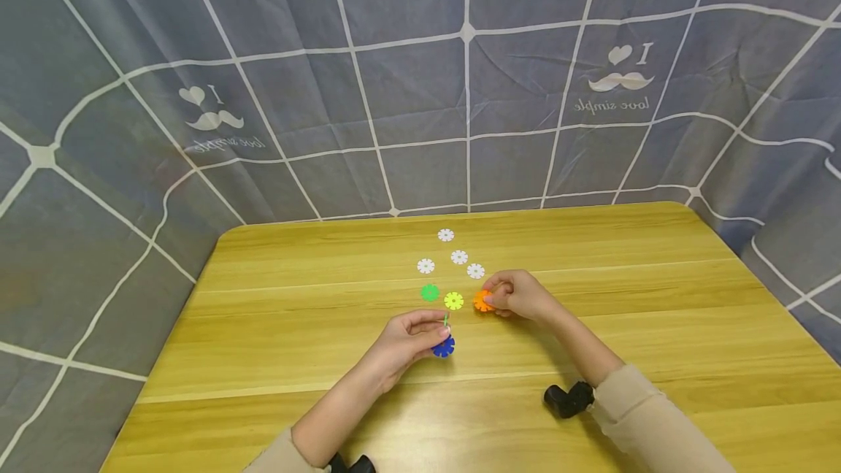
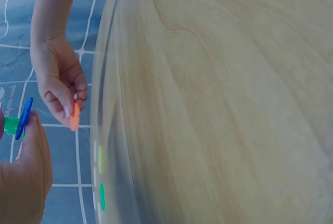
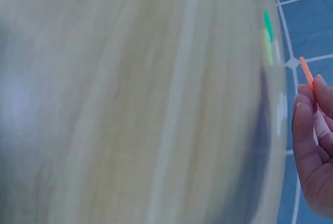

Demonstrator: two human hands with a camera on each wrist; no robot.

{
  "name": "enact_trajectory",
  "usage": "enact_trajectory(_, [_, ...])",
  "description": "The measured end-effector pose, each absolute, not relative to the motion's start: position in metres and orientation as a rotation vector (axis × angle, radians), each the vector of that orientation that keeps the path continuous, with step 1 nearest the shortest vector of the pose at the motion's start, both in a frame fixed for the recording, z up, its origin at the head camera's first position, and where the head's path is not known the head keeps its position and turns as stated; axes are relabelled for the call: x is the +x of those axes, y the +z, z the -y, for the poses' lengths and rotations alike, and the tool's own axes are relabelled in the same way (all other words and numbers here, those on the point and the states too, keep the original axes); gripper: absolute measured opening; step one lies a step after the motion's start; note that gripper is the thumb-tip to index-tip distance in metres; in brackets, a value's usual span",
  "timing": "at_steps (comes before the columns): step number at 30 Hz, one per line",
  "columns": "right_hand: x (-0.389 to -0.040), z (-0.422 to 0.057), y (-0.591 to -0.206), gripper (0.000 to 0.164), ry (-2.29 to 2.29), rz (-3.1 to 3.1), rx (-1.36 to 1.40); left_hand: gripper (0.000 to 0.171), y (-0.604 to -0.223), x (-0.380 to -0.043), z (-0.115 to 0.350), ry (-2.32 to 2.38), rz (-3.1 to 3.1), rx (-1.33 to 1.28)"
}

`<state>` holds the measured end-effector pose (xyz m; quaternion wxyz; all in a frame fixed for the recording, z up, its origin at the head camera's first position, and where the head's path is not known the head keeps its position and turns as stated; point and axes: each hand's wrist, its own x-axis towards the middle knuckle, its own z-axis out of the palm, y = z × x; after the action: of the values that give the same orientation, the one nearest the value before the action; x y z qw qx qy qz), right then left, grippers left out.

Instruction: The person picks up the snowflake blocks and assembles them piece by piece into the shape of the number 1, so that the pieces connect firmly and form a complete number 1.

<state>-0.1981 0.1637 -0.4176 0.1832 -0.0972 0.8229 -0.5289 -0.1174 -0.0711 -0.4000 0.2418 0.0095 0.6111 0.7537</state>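
Observation:
Between thumb and fingers my left hand (image 1: 402, 345) holds a blue notched disc (image 1: 444, 347) joined to a green one (image 2: 11, 125), which stands edge-on to it. My right hand (image 1: 521, 293) pinches an orange notched disc (image 1: 482, 301) by its edge, above the table to the right. In the left wrist view the orange disc hangs from the right hand's fingertips, apart from the blue and green pair. On the table just beyond the hands lie a yellow disc (image 1: 454, 301) and a loose green disc (image 1: 430, 292).
Several white notched discs (image 1: 459, 257) lie farther back on the wooden table (image 1: 315, 261). A grey curtain with white lines (image 1: 420, 93) hangs behind the table's far edge and along its sides. Black wrist devices (image 1: 569, 399) sit at both sleeves.

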Motion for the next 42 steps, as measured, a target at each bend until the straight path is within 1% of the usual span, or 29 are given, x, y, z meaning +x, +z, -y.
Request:
enact_trajectory(18, [-0.175, -0.138, -0.379, 0.021, -1.618, -2.154, -0.495, 0.045, -0.401, -0.118, 0.070, 2.059, -1.664, 0.020])
enact_trajectory(42, [-0.167, -0.126, -0.372, 0.018, -1.638, -2.149, -0.552, 0.043, -0.402, -0.115, 0.068, 2.056, -1.732, 0.080])
